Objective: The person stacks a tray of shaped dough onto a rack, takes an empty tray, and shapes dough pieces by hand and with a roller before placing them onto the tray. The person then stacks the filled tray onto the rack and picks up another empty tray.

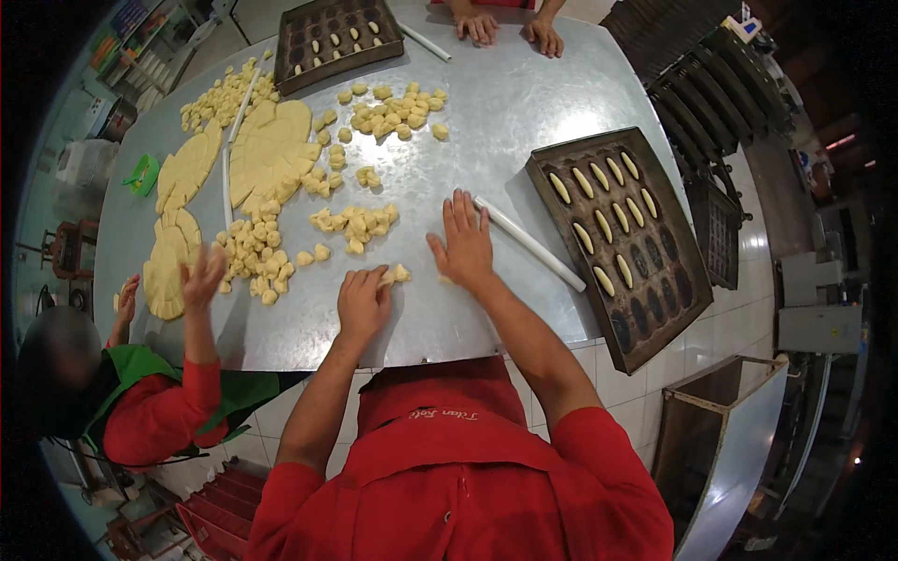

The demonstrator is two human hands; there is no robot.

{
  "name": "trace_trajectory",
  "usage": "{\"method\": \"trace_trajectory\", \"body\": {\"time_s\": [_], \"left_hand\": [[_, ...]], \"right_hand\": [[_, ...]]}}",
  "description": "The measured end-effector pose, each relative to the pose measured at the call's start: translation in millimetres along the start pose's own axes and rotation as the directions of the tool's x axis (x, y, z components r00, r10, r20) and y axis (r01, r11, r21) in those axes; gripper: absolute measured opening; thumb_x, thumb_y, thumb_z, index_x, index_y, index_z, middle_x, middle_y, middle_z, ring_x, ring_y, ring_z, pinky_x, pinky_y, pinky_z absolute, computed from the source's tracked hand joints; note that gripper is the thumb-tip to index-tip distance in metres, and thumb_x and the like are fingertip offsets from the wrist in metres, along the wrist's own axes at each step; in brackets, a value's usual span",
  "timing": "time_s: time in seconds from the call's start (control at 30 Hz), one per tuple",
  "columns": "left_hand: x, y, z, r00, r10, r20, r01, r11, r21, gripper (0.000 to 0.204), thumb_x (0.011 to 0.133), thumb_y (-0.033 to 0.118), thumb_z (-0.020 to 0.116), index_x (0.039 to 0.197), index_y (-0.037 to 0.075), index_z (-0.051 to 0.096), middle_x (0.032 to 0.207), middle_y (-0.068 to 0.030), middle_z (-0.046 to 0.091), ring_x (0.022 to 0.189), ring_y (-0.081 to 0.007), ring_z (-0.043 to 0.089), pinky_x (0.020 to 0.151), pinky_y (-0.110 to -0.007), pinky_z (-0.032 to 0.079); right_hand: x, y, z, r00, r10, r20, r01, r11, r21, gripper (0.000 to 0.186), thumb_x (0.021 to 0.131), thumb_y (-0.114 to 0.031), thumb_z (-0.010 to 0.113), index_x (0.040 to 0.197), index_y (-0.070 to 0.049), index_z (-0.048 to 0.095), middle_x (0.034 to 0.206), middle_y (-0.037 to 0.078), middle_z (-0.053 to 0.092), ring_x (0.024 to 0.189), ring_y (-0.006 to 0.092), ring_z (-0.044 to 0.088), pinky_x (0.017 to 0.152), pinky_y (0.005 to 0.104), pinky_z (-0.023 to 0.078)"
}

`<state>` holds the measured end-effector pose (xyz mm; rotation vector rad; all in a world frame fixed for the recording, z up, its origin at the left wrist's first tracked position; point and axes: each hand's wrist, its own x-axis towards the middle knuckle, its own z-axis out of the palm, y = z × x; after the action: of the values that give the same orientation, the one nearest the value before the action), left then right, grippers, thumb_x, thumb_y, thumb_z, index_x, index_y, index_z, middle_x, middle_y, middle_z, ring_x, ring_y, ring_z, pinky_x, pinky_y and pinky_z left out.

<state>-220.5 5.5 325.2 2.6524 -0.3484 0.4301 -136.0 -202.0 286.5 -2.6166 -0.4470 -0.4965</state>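
Note:
Close to the table's near edge, my left hand [363, 304] has its thumb and fingers closed on a small dough piece [398, 274]. My right hand [467, 247] lies flat on the metal table, fingers stretched forward. A bit of pale dough [445, 279] shows at the edge of its palm; the rest, if any, is hidden. Just right of that hand lies a white rolling pin [529, 245]. Ahead of my left hand sits a loose cluster of dough pieces [355, 224]. On the right, a dark baking tray [645, 309] holds several slim dough pieces in its oval hollows.
Flat dough sheets [271, 150] and more dough lumps [262, 248] cover the table's left. Another tray [341, 65] stands at the far side. A co-worker's hands [480, 26] rest at the far edge; another person [168, 402] works at the left. Dark trays [716, 93] are stacked far right.

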Motion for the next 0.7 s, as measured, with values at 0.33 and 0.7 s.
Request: {"method": "trace_trajectory", "body": {"time_s": [0.33,0.7], "left_hand": [[-51.2,31.5,2.2,0.998,-0.057,-0.025,0.055,0.994,-0.091,0.036,0.071,0.007,0.071,0.107,0.002,0.068,0.103,-0.0134,0.059,0.091,-0.0322,0.055,0.081,-0.039,0.048],[-62.4,24.6,-1.9,0.999,-0.054,0.008,0.054,0.997,-0.06,0.036,0.076,0.002,0.071,0.111,0.003,0.067,0.103,-0.0149,0.06,0.096,-0.031,0.057,0.083,-0.037,0.049]], "right_hand": [[-57.2,18.3,-36.4,0.984,0.097,0.149,-0.15,0.902,0.406,0.018,0.075,-0.008,0.069,0.091,-0.002,0.066,0.09,0.014,0.058,0.089,0.033,0.056,0.08,0.0416,0.048],[-82.2,165.6,-140.3,0.776,0.629,-0.041,-0.478,0.629,0.613,0.02,0.082,-0.015,0.073,0.096,-0.001,0.071,0.086,0.012,0.069,0.079,0.0202,0.066,0.074,0.0315,0.051]]}}
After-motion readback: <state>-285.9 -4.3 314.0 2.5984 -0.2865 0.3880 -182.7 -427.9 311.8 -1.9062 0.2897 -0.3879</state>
